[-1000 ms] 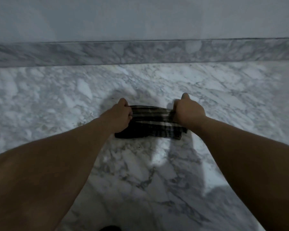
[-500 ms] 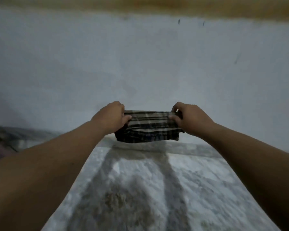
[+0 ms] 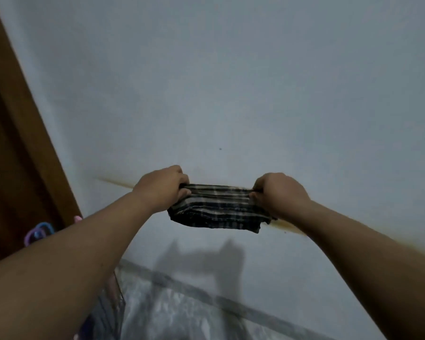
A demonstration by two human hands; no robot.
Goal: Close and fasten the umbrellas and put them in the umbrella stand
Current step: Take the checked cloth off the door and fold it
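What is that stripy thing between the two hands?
In the head view, a dark plaid umbrella, folded up, stretches between the left hand and right hand. Each hand grips one end.

This is looking like a room in a home. A plain painted wall (image 3: 231,82) is meeting a marble floor (image 3: 182,315) along a grey skirting strip (image 3: 206,294), and a brown wooden door frame (image 3: 17,143) is standing at the left.

Two bare forearms are showing from the lower corners of the view, with no sleeve reaching as far as the elbows. The left hand (image 3: 163,186) and the right hand (image 3: 279,193) are wearing nothing: no glove, ring, watch or band is showing on either wrist.
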